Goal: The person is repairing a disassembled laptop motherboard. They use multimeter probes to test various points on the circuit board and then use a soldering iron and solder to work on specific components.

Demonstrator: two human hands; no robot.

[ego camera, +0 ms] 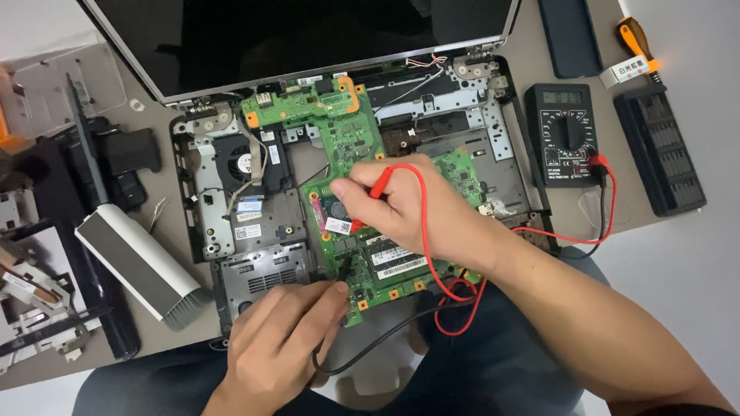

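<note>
Left hand, thin black probe

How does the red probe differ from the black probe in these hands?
The red probe is in the right hand, near the board's middle; the black probe is in the left hand, at the green board's lower edge. Their leads differ likewise, red and black. Both touch the board.

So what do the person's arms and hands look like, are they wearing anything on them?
Both hands are bare: the left hand and right hand have no gloves, rings or watch that show. The right forearm is bare as far as the picture's edge, where a sliver of dark sleeve shows. The left arm is cut off just past the wrist.
</note>
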